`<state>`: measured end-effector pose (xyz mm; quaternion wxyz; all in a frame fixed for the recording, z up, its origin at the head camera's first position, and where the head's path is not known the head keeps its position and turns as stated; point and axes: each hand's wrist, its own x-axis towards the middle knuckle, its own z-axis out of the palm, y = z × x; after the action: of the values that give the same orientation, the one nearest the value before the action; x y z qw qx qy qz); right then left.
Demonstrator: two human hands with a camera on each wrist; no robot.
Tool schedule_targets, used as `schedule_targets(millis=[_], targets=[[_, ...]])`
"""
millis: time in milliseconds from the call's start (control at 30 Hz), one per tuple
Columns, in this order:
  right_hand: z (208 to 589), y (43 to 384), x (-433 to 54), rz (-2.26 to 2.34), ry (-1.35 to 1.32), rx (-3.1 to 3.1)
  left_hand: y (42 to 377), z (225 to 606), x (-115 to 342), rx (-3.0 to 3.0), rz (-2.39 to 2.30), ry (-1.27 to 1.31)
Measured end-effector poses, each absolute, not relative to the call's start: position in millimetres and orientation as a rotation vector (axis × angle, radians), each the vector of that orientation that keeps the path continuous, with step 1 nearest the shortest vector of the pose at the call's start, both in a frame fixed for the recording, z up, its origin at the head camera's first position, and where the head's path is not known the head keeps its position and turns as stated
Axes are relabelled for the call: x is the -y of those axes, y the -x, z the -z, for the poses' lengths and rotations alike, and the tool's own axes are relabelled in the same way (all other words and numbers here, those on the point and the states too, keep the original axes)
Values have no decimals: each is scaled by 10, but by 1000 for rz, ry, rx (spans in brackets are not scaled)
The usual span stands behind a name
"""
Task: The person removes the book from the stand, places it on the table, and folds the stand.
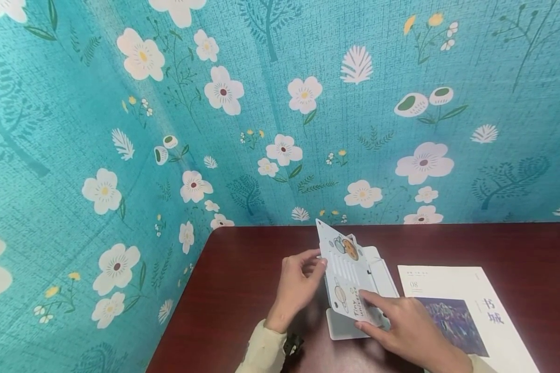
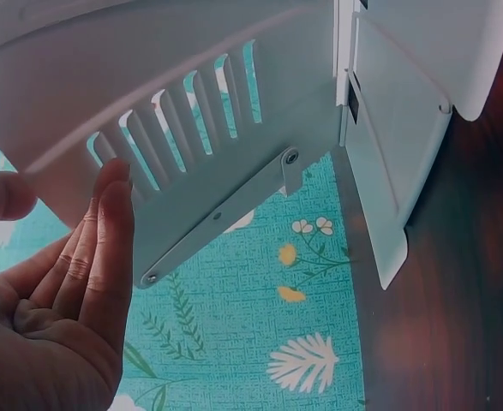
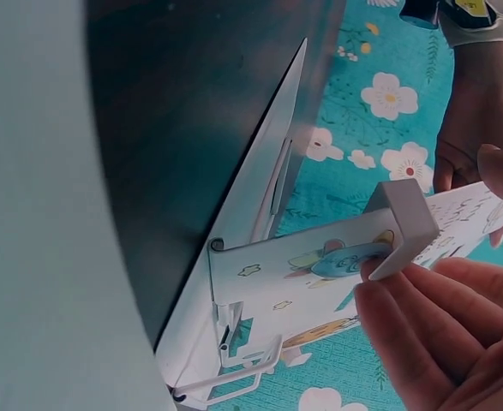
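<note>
A white metal folding book stand [image 1: 340,267], printed with planets and the words "Tiny universe", stands with its slotted panel tilted up from a flat base [image 1: 343,326]. My left hand [image 1: 296,285] pinches the panel's left edge between thumb and fingers. In the left wrist view those fingers [image 2: 110,223] lie against its plain back, below the slots. My right hand [image 1: 408,326] is at the panel's lower front. In the right wrist view its fairly straight fingers [image 3: 414,325] touch the lip of a small white ledge [image 3: 405,218], thumb apart from them.
A white book or magazine [image 1: 452,282] with a dark picture on its cover lies on the reddish-brown table [image 1: 242,259], right of the stand. A teal flowered cloth [image 1: 261,129] hangs behind and left of the table. A wire bracket [image 3: 242,372] juts from the stand.
</note>
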<state>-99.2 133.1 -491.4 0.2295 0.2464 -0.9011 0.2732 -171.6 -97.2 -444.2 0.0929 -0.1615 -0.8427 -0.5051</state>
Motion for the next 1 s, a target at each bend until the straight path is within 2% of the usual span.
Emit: schedule_targets(millis=[533,1000], targets=[[4919,1023,-1412,-777,-752,2544,1752,4426,1056,2510,1481,403],[4890,1052,-1426,-763,-773,2749,1792,4391,1146,2636,1255,249]])
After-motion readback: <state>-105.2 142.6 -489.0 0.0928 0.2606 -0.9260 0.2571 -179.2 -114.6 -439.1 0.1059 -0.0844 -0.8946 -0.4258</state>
